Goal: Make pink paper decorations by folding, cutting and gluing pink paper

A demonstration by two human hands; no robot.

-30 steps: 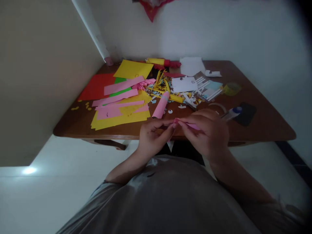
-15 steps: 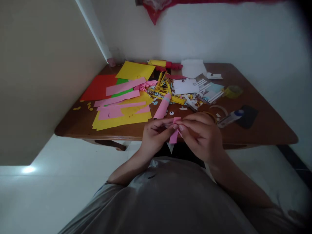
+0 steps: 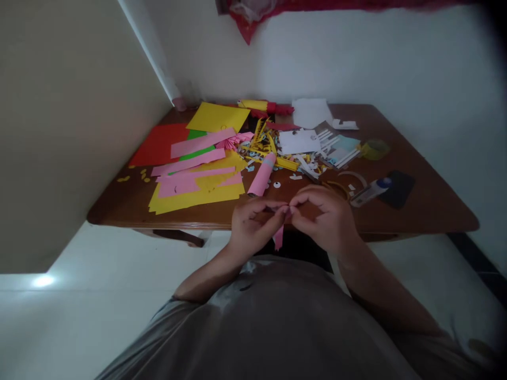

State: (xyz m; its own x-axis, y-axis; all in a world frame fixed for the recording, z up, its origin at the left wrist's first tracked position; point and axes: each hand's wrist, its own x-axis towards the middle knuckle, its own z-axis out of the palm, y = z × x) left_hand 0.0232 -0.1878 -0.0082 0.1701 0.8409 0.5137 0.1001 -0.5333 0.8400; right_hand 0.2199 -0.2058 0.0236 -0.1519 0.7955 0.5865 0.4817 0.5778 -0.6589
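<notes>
My left hand (image 3: 255, 224) and my right hand (image 3: 327, 216) meet fingertip to fingertip at the table's front edge. Both pinch a narrow pink paper strip (image 3: 279, 238), whose lower end hangs down below my fingers. The upper part of the strip is mostly hidden by the fingertips. Just beyond my left hand lies a rolled pink paper tube (image 3: 262, 177) with a light blue band near its far end. A small white paper circle with a dark spot (image 3: 277, 185) rests beside the tube.
On the brown table (image 3: 206, 215) lie yellow sheets (image 3: 217, 115), pink strips (image 3: 188, 162), a red sheet (image 3: 158, 142) and a heap of scraps (image 3: 261, 145). A glue bottle (image 3: 371, 191), a tape roll (image 3: 374, 150) and a dark flat pad (image 3: 398, 189) are at right. A yellow-red tube (image 3: 255, 104) lies behind.
The pink strip has turned and dropped lower, with less of it showing above my fingers. My fingertips have drawn together around it. The view has shifted slightly.
</notes>
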